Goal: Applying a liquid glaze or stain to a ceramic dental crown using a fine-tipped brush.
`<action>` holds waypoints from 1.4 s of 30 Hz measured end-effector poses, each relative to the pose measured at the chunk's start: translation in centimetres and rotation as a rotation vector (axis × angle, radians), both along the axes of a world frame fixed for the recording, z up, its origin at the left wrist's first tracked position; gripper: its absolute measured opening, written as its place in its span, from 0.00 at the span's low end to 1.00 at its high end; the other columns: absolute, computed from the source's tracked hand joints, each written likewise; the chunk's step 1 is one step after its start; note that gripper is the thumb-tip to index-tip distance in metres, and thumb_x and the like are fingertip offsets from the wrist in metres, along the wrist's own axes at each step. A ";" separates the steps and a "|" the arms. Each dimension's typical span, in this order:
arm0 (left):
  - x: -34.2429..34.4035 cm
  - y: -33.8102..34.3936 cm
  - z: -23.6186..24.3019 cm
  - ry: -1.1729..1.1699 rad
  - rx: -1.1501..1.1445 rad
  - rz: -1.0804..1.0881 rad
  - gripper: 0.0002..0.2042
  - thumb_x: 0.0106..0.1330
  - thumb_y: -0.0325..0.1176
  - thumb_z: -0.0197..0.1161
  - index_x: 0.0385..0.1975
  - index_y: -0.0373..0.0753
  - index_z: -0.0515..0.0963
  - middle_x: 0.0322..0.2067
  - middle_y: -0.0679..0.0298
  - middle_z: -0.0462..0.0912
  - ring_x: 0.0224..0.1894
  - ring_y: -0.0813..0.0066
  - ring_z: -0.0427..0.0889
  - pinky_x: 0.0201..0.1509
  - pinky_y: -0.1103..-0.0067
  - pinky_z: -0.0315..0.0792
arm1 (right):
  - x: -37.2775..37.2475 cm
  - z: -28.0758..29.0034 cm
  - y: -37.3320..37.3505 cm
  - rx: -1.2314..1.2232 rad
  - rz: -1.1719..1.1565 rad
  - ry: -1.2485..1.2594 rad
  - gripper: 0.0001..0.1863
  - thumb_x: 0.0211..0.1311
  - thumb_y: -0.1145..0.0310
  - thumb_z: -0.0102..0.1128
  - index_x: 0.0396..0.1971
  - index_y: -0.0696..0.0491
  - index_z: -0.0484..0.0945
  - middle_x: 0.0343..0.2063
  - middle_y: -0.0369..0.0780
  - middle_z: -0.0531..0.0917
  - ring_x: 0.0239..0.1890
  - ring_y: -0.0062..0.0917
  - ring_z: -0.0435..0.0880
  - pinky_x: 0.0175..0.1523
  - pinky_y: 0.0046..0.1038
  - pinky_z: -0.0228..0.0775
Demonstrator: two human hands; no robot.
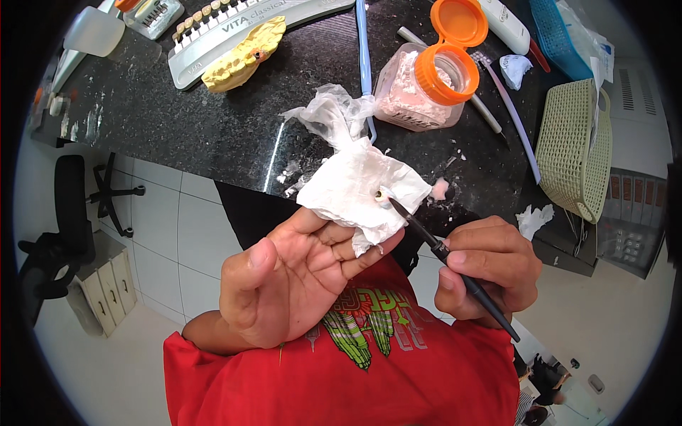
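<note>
Much steadiness helps here: open left hand (288, 273) beneath square white paper tissue (341, 177), right hand (497, 266) gripping slim black tool (424, 232) above it.

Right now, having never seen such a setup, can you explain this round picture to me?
There is no machine here, just a person's two bare hands. The picture comes from a wide fisheye camera worn on the head, looking down, so straight edges bend. The left hand, palm up, supports a crumpled white tissue bearing a small pale piece. The right hand holds a slim black tool, its tip at or very near that piece. On the dark speckled countertop are a yellow tooth model, a grey rack of tooth-shaped samples, a long blue stick and an open jar with an orange lid.
</note>
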State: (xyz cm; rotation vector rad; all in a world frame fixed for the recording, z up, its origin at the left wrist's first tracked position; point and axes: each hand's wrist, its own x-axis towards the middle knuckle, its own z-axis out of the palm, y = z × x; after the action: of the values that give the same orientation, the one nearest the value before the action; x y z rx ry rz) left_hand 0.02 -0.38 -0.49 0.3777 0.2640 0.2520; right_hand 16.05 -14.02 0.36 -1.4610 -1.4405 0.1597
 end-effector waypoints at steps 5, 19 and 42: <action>0.1 0.1 0.1 -0.004 -0.012 -0.005 0.43 0.61 0.52 0.46 0.63 0.22 0.38 0.64 0.41 0.47 0.68 0.55 0.49 0.71 0.62 0.39 | 0.1 -0.5 0.3 0.056 -0.007 -0.053 0.13 0.40 0.79 0.61 0.30 0.58 0.73 0.21 0.43 0.77 0.19 0.25 0.77 0.23 0.21 0.70; 0.1 0.2 0.2 0.043 0.048 -0.038 0.46 0.59 0.58 0.47 0.64 0.26 0.37 0.63 0.42 0.51 0.67 0.54 0.51 0.71 0.58 0.39 | 0.0 -0.2 0.0 0.010 -0.003 -0.003 0.16 0.40 0.78 0.70 0.33 0.58 0.76 0.26 0.42 0.79 0.25 0.27 0.82 0.28 0.23 0.78; 0.0 0.2 0.2 0.046 0.104 -0.068 0.46 0.58 0.60 0.47 0.65 0.31 0.38 0.66 0.44 0.42 0.68 0.52 0.47 0.70 0.59 0.41 | -0.6 -0.2 -0.8 0.082 -0.058 0.143 0.15 0.42 0.78 0.67 0.33 0.59 0.76 0.25 0.43 0.78 0.23 0.26 0.82 0.27 0.23 0.77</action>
State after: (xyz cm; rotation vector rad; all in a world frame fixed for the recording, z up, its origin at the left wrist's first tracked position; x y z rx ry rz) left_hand 0.03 -0.20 -0.32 0.4949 0.2834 0.1906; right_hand 15.47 -14.80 0.13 -1.3944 -1.2732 0.1635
